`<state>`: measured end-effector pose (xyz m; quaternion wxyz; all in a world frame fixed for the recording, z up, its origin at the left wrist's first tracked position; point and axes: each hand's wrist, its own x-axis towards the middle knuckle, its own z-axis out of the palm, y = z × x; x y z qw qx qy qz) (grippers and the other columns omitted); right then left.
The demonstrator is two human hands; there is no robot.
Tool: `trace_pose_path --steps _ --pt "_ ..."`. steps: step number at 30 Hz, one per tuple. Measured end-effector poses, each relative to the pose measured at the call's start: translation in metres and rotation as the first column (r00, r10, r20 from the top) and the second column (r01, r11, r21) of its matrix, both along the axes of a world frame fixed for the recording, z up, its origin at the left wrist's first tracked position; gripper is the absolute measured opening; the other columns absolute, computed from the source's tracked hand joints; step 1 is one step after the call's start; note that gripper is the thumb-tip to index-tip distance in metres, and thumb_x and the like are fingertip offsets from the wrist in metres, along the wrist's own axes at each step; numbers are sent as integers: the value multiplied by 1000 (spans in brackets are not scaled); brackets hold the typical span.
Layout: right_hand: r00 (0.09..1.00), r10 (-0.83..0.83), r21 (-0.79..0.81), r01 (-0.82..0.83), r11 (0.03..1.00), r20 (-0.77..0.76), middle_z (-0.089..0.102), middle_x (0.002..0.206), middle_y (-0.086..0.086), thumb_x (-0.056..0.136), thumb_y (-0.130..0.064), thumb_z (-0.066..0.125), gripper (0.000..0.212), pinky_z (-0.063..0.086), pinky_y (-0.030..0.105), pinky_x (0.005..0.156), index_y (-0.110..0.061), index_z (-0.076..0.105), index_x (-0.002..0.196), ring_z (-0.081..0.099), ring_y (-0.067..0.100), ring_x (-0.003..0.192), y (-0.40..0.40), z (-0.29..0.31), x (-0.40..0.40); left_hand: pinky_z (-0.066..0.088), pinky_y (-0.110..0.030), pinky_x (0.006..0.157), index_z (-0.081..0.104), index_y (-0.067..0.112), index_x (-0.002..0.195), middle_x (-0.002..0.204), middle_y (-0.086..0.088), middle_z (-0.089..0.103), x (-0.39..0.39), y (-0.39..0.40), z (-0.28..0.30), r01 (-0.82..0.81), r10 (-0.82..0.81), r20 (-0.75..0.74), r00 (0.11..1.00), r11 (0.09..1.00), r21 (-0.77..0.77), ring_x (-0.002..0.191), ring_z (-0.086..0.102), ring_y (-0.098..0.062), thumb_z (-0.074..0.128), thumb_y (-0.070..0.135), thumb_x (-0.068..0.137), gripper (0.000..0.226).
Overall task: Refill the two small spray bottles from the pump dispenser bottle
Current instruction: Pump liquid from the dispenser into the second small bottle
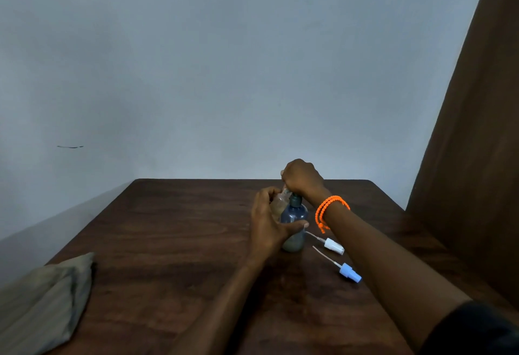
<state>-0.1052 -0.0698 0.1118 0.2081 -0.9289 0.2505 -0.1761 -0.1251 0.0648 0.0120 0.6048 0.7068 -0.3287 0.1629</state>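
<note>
Right hand [302, 177] fists down on the pump bottle [293, 224]; left hand [269, 221] grips a spray bottle [279, 203] against its left. Filling underway; next, keep nozzle over mouth.

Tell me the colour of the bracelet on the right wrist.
Bright orange: the bracelet loops the right wrist, seen in the head view.

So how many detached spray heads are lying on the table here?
2: a white spray head right of the pump bottle, and a blue spray head nearer the camera. None seem hidden.
</note>
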Motion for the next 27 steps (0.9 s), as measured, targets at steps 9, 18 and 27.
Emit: trace_pose_path --steps 9,18,27 --pt "999 37 80 -39 996 31 73 83 9 87 -23 51 21 40 28 54 -13 57 69 64 29 77 -3 -9 7 53 -26 79 55 28 110 108 5 59 4 -2 -3 2 -2 0 1000 1000 -13 100 62 -13 100 37 50 76" --pt "999 46 92 -48 995 23 75 82 5 85 -27 52 22 56 35 69 -12 67 78 67 26 80 -7 -3 10 51 -21 79 54 33 110 108 7 58 1 -1 1 6 -6 23 1000 1000 -18 100 60 -8 100 33 51 75" --pt "999 49 68 -50 996 18 74 81 6 86 -23 51 20 45 29 58 -14 61 71 67 27 80 -5 3 5 54 -27 81 56 28 112 109 8 58 -2 0 1 4 -3 12 1000 1000 -9 100 60 -9 100 34 52 75"
